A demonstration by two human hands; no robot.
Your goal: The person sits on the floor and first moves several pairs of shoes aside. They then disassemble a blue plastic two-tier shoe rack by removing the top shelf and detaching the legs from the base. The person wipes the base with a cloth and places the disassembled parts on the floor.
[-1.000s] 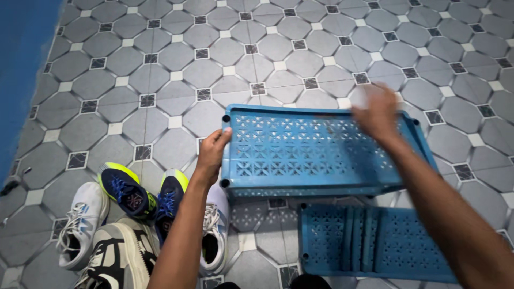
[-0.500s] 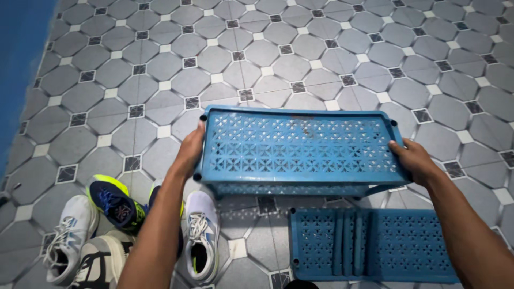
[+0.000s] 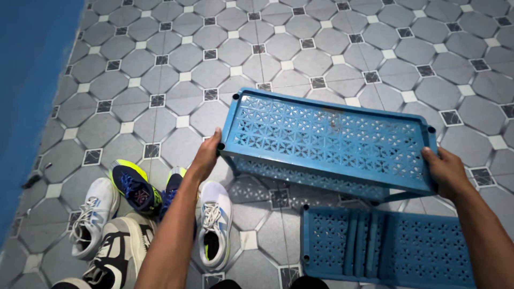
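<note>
The person is holding a blue perforated plastic rack shelf (image 3: 326,142) above the grey tiled floor (image 3: 176,69), left hand (image 3: 206,158) grasping its left end and right hand (image 3: 447,171) grasping its right. A second blue perforated panel (image 3: 417,249) is lying just below the shelf; sneakers (image 3: 134,187) are lying to its lower left.

You hold a blue tray (image 3: 326,142) pierced all over with a star-like lattice. Below it lies a second blue panel (image 3: 385,246) with the same lattice. The floor (image 3: 176,69) is grey octagon tiles with small white and dark squares. The sneakers are white (image 3: 214,230), navy with neon yellow (image 3: 134,187), and grey-black (image 3: 115,254).
</note>
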